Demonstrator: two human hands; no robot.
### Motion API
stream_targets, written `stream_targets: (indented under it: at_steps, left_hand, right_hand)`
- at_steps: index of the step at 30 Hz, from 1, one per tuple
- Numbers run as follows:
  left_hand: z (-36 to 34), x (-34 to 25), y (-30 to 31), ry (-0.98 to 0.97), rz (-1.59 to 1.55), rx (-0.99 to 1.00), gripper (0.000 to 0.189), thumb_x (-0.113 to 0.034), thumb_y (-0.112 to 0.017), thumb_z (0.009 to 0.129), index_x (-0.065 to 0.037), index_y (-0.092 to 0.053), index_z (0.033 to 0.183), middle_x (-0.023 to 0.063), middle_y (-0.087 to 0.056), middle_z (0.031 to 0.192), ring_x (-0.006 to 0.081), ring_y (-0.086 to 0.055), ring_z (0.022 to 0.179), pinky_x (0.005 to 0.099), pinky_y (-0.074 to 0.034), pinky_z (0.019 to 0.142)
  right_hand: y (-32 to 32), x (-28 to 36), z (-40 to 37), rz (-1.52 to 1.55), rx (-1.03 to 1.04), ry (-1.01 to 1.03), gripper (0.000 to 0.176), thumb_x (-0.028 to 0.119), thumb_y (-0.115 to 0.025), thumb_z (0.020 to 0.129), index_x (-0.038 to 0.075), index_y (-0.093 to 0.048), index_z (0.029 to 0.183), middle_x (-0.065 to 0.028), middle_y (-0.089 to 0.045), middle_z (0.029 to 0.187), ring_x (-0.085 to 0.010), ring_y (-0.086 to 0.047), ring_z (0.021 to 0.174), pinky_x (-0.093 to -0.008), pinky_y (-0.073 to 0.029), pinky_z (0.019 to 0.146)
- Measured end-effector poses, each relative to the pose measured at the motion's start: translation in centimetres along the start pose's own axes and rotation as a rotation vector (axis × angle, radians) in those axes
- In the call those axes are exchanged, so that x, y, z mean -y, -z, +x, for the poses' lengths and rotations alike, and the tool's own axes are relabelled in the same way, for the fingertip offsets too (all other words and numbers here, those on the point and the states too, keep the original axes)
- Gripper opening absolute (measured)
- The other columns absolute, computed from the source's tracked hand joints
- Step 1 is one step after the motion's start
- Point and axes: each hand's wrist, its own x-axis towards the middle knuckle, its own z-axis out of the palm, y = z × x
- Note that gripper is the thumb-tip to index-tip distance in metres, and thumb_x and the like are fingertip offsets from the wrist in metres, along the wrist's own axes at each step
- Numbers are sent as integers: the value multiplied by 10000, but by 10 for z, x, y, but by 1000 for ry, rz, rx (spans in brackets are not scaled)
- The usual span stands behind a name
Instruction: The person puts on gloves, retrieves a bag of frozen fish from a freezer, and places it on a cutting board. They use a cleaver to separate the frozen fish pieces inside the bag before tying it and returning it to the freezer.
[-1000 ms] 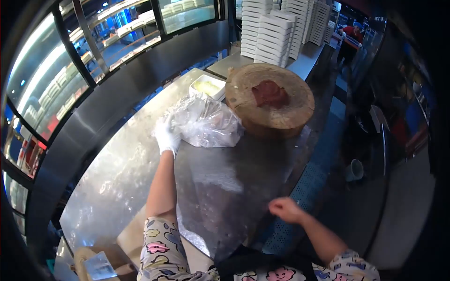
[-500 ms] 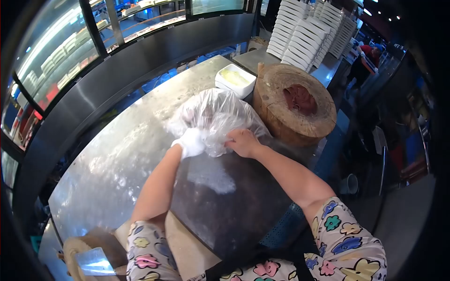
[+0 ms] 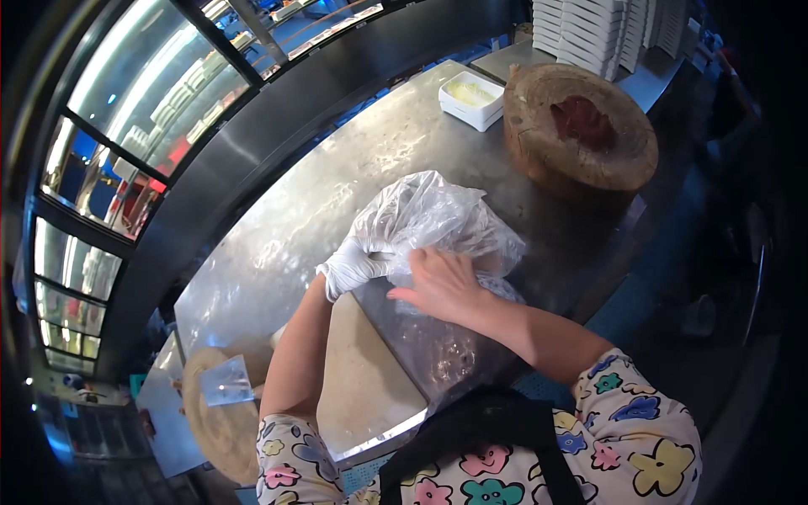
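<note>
A crumpled clear plastic bag (image 3: 459, 215) lies on the steel table in front of me; its contents are hard to make out. My left hand (image 3: 353, 268), in a white glove, is closed on the bag's near left side. My bare right hand (image 3: 446, 284) rests over the bag's near edge, with its thumb stretched out to the left and its fingers lying on the plastic. Close to my left forearm is a pale cutting board (image 3: 362, 379).
A round wooden chopping block (image 3: 539, 139) bears dark red meat (image 3: 582, 122). Beside it stands a white tub (image 3: 470, 103) with pale yellow contents. Stacked white trays (image 3: 576, 34) rise behind. At lower left, a cleaver (image 3: 227, 381) lies on another round block (image 3: 210, 429).
The bag and both hands have come nearer my body, away from the tub and chopping block. My right hand's thumb has spread from its fingers. The view has turned left.
</note>
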Motion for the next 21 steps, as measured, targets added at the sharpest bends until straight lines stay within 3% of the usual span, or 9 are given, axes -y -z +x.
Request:
stream_targets:
  at_steps: [6, 8, 9, 10, 13, 17, 18, 19, 21]
  left_hand:
    - [-10, -34, -32, -123, 630, 7, 285, -43, -731, 735, -61, -710, 1019, 110, -714, 917, 182, -669, 830, 318, -521, 792]
    - [-3, -28, -40, 114, 333, -158, 369, -69, -748, 691, -64, -707, 1058, 107, -628, 1220, 226, -536, 1197, 322, -426, 993]
    - [-2, -9, -39, 18, 980, -184, 361, -169, -747, 653, -84, -724, 1003, 144, -617, 1228, 277, -544, 1193, 325, -433, 981]
    - [3, 1, -38, 4, 991, -181, 361, -169, -747, 653, -84, -724, 1003, 144, -617, 1228, 277, -544, 1193, 325, -433, 981]
    - [15, 19, -37, -198, 910, -381, 290, -274, -744, 609, -118, -746, 853, 112, -716, 906, 262, -681, 880, 336, -508, 849]
    - [12, 21, -19, 59, 1077, -446, 226, -171, -650, 718, -135, -737, 924, 129, -704, 862, 288, -677, 802, 369, -511, 752]
    - [9, 11, -13, 220, 1127, -453, 233, -134, -637, 717, -130, -736, 927, 135, -703, 855, 291, -676, 787, 369, -516, 722]
    - [10, 36, 1, 72, 1048, -493, 229, -104, -643, 706, -117, -736, 916, 142, -699, 822, 289, -678, 752, 358, -522, 680]
    - [6, 14, -15, -40, 1002, -447, 224, -110, -656, 703, -112, -737, 912, 141, -698, 805, 285, -677, 737, 352, -520, 680]
  right_hand:
    - [-31, -29, 12, 135, 356, 138, 296, 278, -574, 917, -11, -640, 912, -238, -665, 964, -314, -669, 912, -446, -502, 703]
    - [-52, -35, -5, 376, 309, 85, 331, 306, -554, 933, -16, -621, 894, -233, -651, 887, -322, -656, 830, -432, -488, 684]
    - [-61, -37, -12, 608, 241, 36, 368, 334, -534, 950, -20, -603, 876, -228, -637, 810, -330, -643, 748, -418, -475, 664]
    - [-64, -35, -17, 608, 223, 34, 368, 334, -534, 950, -20, -603, 876, -228, -637, 810, -330, -643, 748, -418, -475, 664]
    - [-64, -30, -36, 946, 31, 10, 348, 292, -520, 960, -17, -559, 806, -161, -542, 655, -259, -530, 602, -417, -420, 587]
    - [-27, -24, -54, 785, 178, -10, 344, 268, -498, 943, -12, -560, 754, -217, -600, 758, -336, -595, 671, -444, -432, 603]
    - [-12, -20, -71, 672, 201, 203, 335, 264, -521, 932, 2, -570, 729, -197, -609, 744, -320, -608, 670, -439, -443, 598]
    - [-4, -21, -82, 552, 216, 403, 328, 260, -543, 920, 16, -581, 704, -178, -618, 730, -304, -620, 670, -435, -455, 593]
    - [-20, -49, -73, 477, 190, 172, 260, 245, -571, 904, 33, -611, 760, -161, -636, 795, -315, -628, 745, -423, -477, 640]
